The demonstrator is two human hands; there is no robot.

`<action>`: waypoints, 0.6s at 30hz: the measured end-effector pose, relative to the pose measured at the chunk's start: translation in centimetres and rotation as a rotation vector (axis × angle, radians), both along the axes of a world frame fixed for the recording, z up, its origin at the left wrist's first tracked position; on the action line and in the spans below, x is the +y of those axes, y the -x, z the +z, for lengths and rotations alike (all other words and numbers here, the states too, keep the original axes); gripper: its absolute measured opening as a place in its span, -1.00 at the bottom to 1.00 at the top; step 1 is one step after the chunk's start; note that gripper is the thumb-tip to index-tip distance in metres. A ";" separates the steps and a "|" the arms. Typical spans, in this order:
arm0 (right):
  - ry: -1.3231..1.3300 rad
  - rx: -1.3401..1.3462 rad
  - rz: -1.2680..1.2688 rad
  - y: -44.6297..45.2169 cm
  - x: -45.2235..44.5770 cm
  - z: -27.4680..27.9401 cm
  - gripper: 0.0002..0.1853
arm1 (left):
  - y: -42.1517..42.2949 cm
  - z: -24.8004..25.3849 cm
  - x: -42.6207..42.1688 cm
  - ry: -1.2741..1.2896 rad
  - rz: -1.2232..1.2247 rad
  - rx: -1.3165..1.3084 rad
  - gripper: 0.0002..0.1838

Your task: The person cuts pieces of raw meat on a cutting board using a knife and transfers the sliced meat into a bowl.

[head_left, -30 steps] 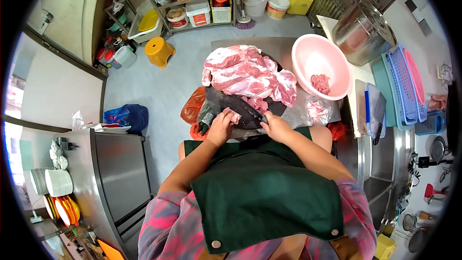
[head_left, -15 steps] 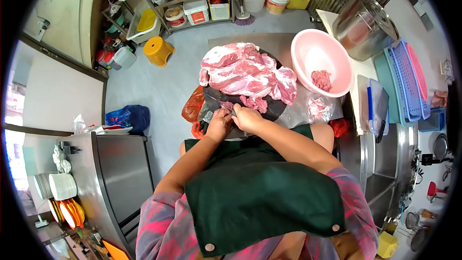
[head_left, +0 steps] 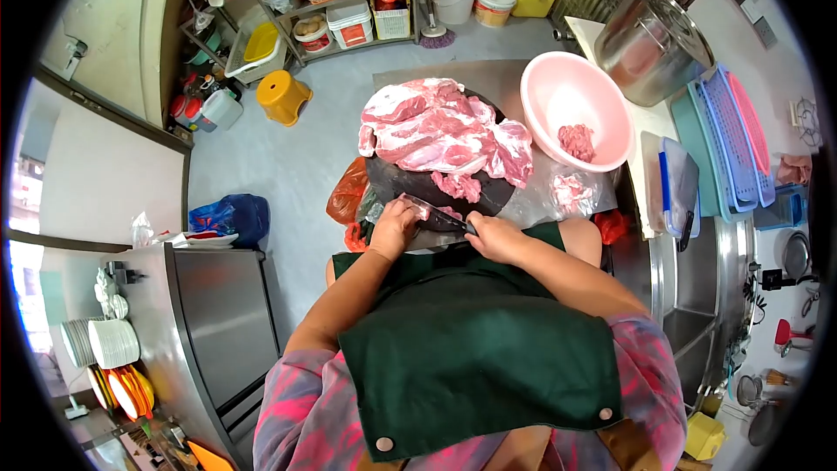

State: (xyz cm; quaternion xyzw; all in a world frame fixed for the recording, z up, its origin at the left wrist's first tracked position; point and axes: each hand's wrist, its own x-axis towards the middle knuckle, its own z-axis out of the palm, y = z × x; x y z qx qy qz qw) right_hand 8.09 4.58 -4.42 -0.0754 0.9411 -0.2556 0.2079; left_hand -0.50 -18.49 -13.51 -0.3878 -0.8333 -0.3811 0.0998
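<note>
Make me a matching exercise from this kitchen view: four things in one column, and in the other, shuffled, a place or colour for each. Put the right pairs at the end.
Things:
1. Knife
2. Stool
3. Big slab of meat
4. Basin

Places and colours:
A. Lying on the dark board
B. Pink, with a small heap of meat inside
C. Held in the right hand
D. Yellow, standing on the floor

Right pairs: 1-C, 2-D, 3-A, 4-B
</note>
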 end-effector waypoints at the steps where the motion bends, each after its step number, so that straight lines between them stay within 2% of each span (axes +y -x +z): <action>1: -0.004 0.000 0.005 0.1 0.0 -0.2 -0.68 | 0.2 0.1 0.0 -0.019 -0.015 -0.011 -0.84; 7: 0.061 0.022 -0.079 5.5 -5.4 -1.6 -0.67 | 0.3 -0.2 0.2 -0.003 0.022 -0.123 -0.83; 9: 0.075 0.080 -0.049 7.5 -7.1 -2.9 -0.64 | 0.1 -0.6 0.2 0.109 0.023 -0.139 -0.83; 10: 0.067 0.065 -0.049 7.2 -6.8 -2.8 -0.64 | 0.0 -0.4 0.2 0.165 0.026 -0.146 -0.82; 11: 0.058 0.050 -0.047 6.8 -6.2 -2.6 -0.64 | 0.0 -0.3 0.4 0.124 0.005 -0.034 -0.83; 14: 0.060 0.067 0.011 3.7 -1.9 -3.1 -0.65 | -0.3 0.5 0.6 0.014 0.003 -0.067 -0.85; 15: 0.085 0.022 -0.013 2.6 -0.5 -1.9 -0.66 | -0.4 -0.1 0.3 -0.001 0.030 -0.088 -0.81; 18: 0.099 -0.012 -0.104 0.5 1.9 -0.6 -0.66 | -0.9 2.5 0.6 0.016 0.109 0.069 -0.80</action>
